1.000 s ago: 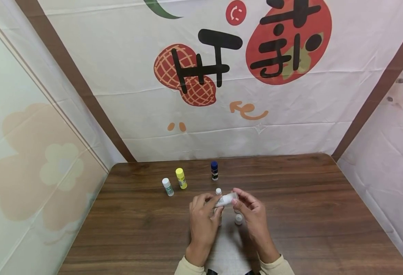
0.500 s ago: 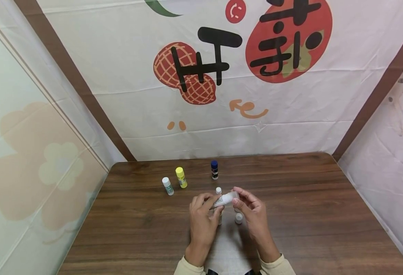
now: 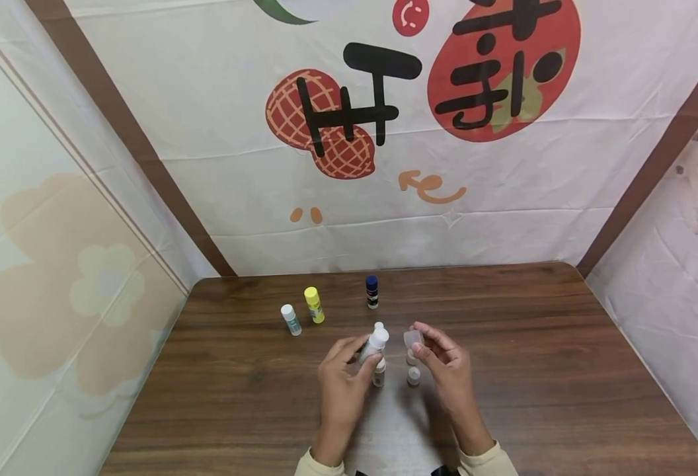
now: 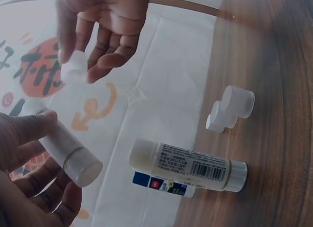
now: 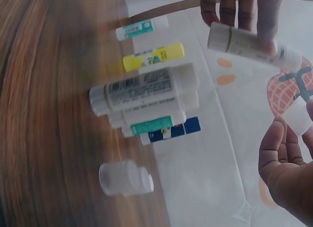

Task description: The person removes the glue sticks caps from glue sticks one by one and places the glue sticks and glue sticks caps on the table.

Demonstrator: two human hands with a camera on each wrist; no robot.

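- Head view: a white cylindrical glue stick, its cap off, tilts above the brown wood-grain table, gripped by the left hand.
- Beside it, apart, the right hand pinches a translucent white plastic cap.
- Below stand other white cylindrical glue sticks and loose translucent caps.
- Farther back: a blue-capped glue stick, a yellow one.

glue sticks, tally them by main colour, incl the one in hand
Yellow glue stick: 1
Navy-blue glue stick: 1
White glue sticks, counting the one held in the left hand: 5
Total: 7
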